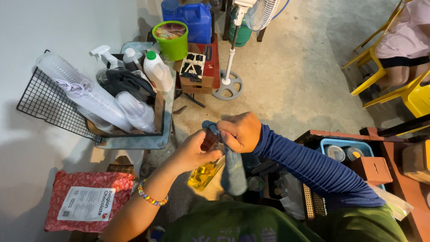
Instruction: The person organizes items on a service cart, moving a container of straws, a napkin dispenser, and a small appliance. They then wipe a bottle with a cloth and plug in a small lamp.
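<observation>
Gripping a bottle of yellow liquid [204, 172] near its neck, the left hand [190, 154] has its fingers curled around it; a beaded bracelet [152, 197] sits on that wrist. Bottle is tilted, its base pointing down toward the person's green lap [233, 224], its top end up between the two hands. Right hand [242, 132] is closed on a blue-grey cloth [233, 172], pinching it against the bottle's top; the cloth hangs down just beside the bottle. Right arm wears a dark blue ribbed sleeve [309, 166].

Lower left on the floor: a red printed bag [85, 201] with a white label. To the right, a reddish wooden stand [394, 152] holds a blue basket [342, 143] with round tins in it and a small brown box [374, 170].

Further out left, a black wire rack [47, 101] on a small table carries sleeves of stacked clear plastic cups [85, 92], a white spray bottle [105, 54] and a white bottle with a green cap [156, 71]. Beyond those: a green tub [172, 42], a blue jug [190, 18], a cardboard box [199, 74].

Standing fan [233, 49] with its round base on the concrete floor [304, 76]. Far top right, another person [403, 40] sits on a yellow chair [371, 62].
</observation>
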